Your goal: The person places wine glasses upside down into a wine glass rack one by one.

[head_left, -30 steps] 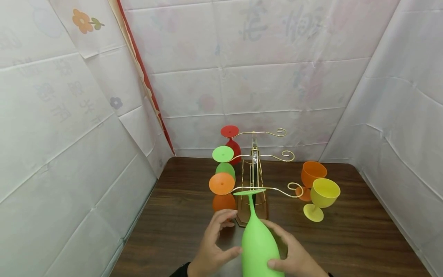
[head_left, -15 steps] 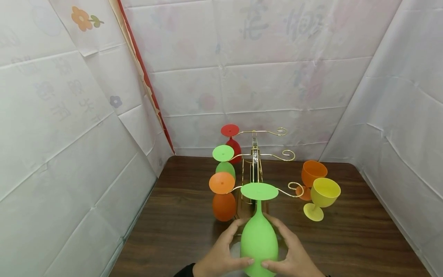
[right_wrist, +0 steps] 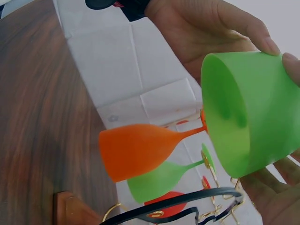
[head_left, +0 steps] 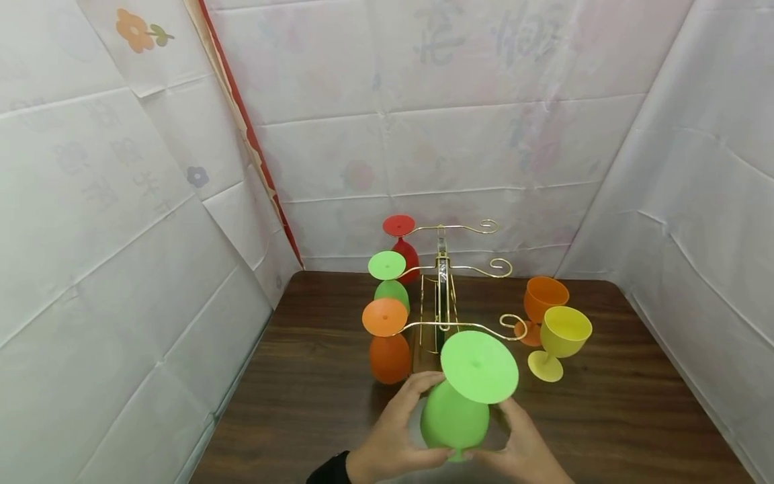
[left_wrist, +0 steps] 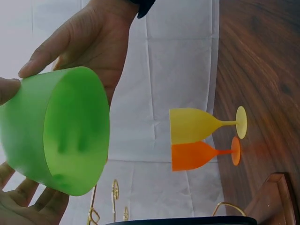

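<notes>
Both hands hold one large light green plastic goblet upside down, its round foot (head_left: pixel 480 367) uppermost and tilted. My left hand (head_left: pixel 393 430) grips the left side of the bowl (head_left: pixel 455 418), thumb on the near side and fingers round the far side. On the right side, my right hand (head_left: pixel 523 444) grips it the same way. The wrist views show the wide open mouth of the green goblet (left_wrist: pixel 77 133). Just beyond it stands a gold wire rack (head_left: pixel 443 289), from whose left arms hang an orange goblet (head_left: pixel 390 359), a green goblet (head_left: pixel 393 294) and a red goblet (head_left: pixel 408 258).
A yellow goblet (head_left: pixel 565 333) and another orange goblet (head_left: pixel 545 300) stand upright right of the rack on the dark wood table (head_left: pixel 290 396). The rack's right arms (head_left: pixel 498 323) end in curls with nothing hung on them. White sheeting (head_left: pixel 338 161) encloses the table.
Both hands have closed round the green goblet's bowl, the left coming over from beside it. The goblet's foot has tipped toward the camera and shifted right, away from the rack's front arm.
</notes>
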Demonstrator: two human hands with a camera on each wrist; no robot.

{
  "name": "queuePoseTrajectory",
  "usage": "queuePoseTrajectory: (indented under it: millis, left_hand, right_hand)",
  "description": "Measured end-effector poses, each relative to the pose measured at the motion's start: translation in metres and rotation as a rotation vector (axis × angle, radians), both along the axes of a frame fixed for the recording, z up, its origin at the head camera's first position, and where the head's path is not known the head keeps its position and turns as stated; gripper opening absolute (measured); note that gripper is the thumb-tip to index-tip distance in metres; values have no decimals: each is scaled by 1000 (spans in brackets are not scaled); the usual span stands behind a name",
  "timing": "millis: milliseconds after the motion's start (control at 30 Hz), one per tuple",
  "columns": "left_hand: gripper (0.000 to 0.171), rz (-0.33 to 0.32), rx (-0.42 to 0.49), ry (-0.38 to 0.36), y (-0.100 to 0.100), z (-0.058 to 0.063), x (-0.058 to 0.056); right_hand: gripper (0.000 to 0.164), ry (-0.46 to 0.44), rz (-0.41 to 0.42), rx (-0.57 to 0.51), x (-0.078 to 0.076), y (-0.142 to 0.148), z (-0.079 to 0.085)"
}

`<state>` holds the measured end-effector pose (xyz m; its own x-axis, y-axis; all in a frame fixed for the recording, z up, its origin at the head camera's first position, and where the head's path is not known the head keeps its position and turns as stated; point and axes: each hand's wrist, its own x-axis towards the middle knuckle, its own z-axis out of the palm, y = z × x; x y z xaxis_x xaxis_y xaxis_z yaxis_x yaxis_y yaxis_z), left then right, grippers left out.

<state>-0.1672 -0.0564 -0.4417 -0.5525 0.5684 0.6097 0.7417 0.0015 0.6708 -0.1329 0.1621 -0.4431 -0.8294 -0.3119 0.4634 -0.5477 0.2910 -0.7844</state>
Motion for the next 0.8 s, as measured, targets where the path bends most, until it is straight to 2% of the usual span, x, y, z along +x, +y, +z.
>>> queuePoseTrajectory:
  millis: [133,300,400,467,567,633,667,733,800]
  left_hand:
    - [77,24,-33,39,5,-1,1]
    - [78,28,-56,89,10,-1,0]
    - [73,28,-102,153,12,3,-5]
    - [69,54,-142,215,12,7,-9]
    - [64,162,-202,330,14,13,-17]
    - [62,280,-264,397,18,17,-24]
    - [62,341,-302,424,21,19,-28]
    - [65,462,-401,470,28,22,-35]
    - [70,566,-513,510,35,23,-41]
  right_hand:
    - [90,11,39,-67,2,4,-6]
    - [89,-35,27,-140,6,7,-8]
    - [89,-71,-48,-161,10,9,-6]
    - [90,-79,-101,-173,13,12,-5]
    - [93,-37,-156,-191,14,23,-5]
    - [97,41,-182,-188,13,35,-6]
    - [98,70,-221,-178,12,41,-6]
    - [99,110,-348,-133,11,51,-6]
    - [99,106,-501,-99,11,60,-7]
